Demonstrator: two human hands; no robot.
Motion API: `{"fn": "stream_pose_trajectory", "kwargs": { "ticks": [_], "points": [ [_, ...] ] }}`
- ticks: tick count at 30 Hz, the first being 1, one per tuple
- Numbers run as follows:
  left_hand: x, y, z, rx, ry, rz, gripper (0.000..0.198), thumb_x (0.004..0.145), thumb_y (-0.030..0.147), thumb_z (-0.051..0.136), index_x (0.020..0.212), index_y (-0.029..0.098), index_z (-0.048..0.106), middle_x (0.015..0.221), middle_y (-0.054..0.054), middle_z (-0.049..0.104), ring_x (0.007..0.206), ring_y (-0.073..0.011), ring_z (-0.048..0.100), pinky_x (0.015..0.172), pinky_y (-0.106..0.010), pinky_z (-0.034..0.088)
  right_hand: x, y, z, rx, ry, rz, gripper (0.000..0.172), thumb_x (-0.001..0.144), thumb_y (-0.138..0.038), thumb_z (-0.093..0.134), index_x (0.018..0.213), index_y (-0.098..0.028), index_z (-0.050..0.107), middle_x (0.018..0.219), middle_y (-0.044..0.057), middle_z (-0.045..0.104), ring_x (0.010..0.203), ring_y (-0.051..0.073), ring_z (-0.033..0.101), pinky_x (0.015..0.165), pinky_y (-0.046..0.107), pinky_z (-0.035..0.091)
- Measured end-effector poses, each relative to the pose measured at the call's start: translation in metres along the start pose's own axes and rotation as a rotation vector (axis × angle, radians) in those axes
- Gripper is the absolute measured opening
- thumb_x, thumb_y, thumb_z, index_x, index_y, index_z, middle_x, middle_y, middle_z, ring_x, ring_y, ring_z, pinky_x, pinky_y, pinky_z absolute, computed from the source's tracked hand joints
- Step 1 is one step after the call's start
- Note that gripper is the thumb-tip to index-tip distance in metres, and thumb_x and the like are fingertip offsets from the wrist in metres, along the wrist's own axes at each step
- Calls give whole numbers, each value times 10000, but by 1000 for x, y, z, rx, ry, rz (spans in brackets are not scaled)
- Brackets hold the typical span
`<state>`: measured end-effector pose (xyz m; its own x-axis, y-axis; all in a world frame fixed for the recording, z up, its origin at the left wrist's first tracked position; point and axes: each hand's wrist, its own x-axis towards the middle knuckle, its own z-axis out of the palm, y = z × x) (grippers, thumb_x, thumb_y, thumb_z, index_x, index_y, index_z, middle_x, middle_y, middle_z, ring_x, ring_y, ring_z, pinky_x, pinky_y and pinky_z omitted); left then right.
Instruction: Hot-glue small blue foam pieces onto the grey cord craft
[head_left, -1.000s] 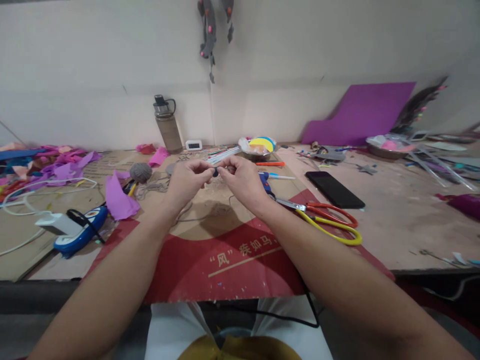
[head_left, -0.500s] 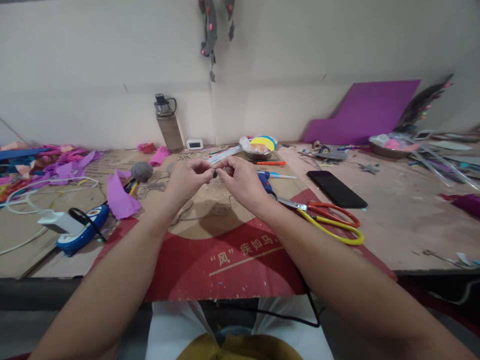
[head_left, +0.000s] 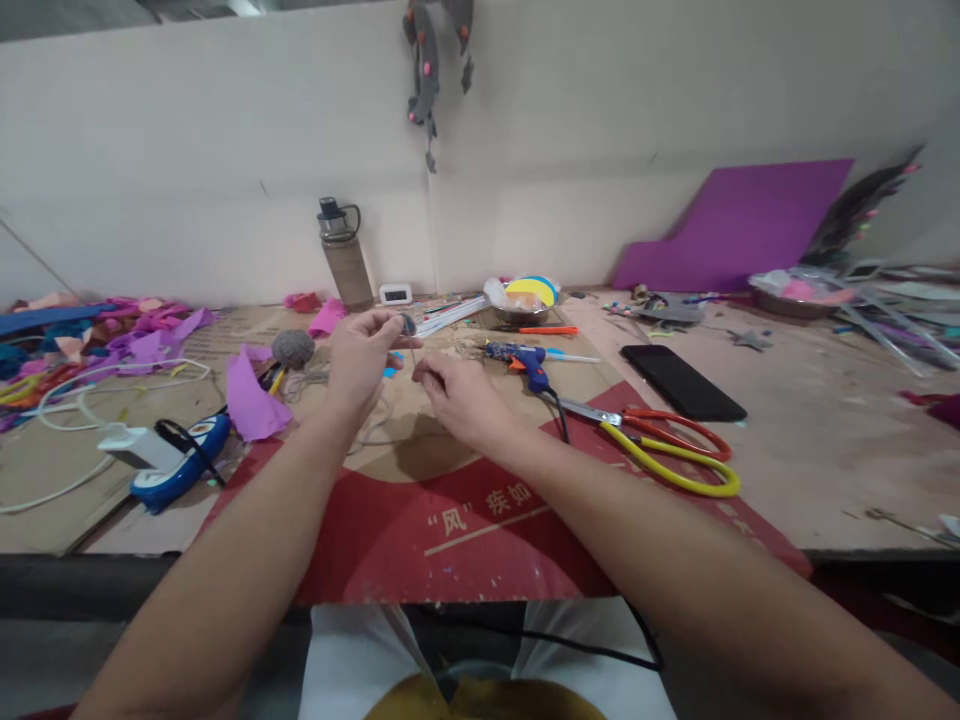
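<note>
Over the cardboard sheet (head_left: 480, 560), my left hand (head_left: 364, 360) pinches a small dark grey piece (head_left: 408, 325) between thumb and fingertips. A thin yarn strand hangs from that piece toward my right hand (head_left: 457, 395). The fingers of my right hand are pressed together just to the right and lower, apparently on the strand. Behind my left hand lies a ball of grey yarn (head_left: 293, 349). A blue glue gun (head_left: 529, 362) rests beyond my right hand, and scissors with red and yellow handles (head_left: 667, 455) lie to its right.
A black phone (head_left: 682, 382) lies at the right. At the left are a blue power strip (head_left: 180, 465) with a white plug, a purple felt piece (head_left: 253, 400) and felt scraps (head_left: 142, 335). A bottle (head_left: 346, 265) and a bowl (head_left: 523, 305) stand near the wall.
My hands, which met at the fingertips, have moved apart. My left hand has turned upward with the dark piece, and my right hand has moved slightly down. The view has shifted a little.
</note>
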<state>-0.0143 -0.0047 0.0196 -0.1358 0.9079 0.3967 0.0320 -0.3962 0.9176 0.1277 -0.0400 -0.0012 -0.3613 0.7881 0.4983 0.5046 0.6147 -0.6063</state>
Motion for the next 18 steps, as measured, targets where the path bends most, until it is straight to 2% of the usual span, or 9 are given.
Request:
{"fn": "stream_pose_trajectory", "kwargs": {
  "ticks": [3,6,8,10,13,16,18],
  "points": [
    [0,1,2,-148,-26,-115,131,746,275,646,764,153,603,768,-27,663,550,-95,635,357,-145,314,0,4,4,-38,-39,4,244,886,-154,397,862,-166,640,862,56,684,755,138,572,687,250,374],
    [3,4,2,-216,-21,-128,88,748,214,634,724,138,596,713,-24,647,509,-61,589,368,-128,321,0,6,7,-99,-130,11,270,893,-169,398,888,-170,669,840,59,689,735,141,570,675,252,376],
    [6,5,0,-250,15,-117,78,752,177,617,693,129,596,657,-18,626,481,-45,548,377,-119,329,-1,4,8,-164,-233,-19,291,885,-145,401,896,-169,691,825,66,686,723,144,562,665,256,370],
    [10,6,-4,-289,73,-114,75,757,156,606,690,123,604,638,-17,621,470,-38,523,384,-113,337,-3,1,8,-241,-317,-101,273,877,-143,441,858,-174,711,861,79,685,794,163,566,696,269,368],
    [17,6,-13,-328,161,-105,72,761,145,605,699,109,615,657,-31,634,487,-36,524,403,-105,360,-5,-4,-1,-267,-342,-170,211,870,-250,547,752,-188,709,883,76,685,874,187,558,732,283,362],
    [23,4,-21,-354,220,-86,51,752,123,602,710,100,620,647,-33,630,492,-39,527,406,-104,365,-4,2,-27,-166,-188,-59,279,927,-310,461,817,-186,685,818,48,684,754,147,561,674,261,367],
    [25,2,-24,-370,228,-86,53,751,122,604,705,101,618,650,-29,629,494,-39,530,404,-103,366,-4,15,-50,-203,66,110,289,948,-294,397,939,-169,658,875,62,692,765,148,586,682,259,387]
  ]
}}
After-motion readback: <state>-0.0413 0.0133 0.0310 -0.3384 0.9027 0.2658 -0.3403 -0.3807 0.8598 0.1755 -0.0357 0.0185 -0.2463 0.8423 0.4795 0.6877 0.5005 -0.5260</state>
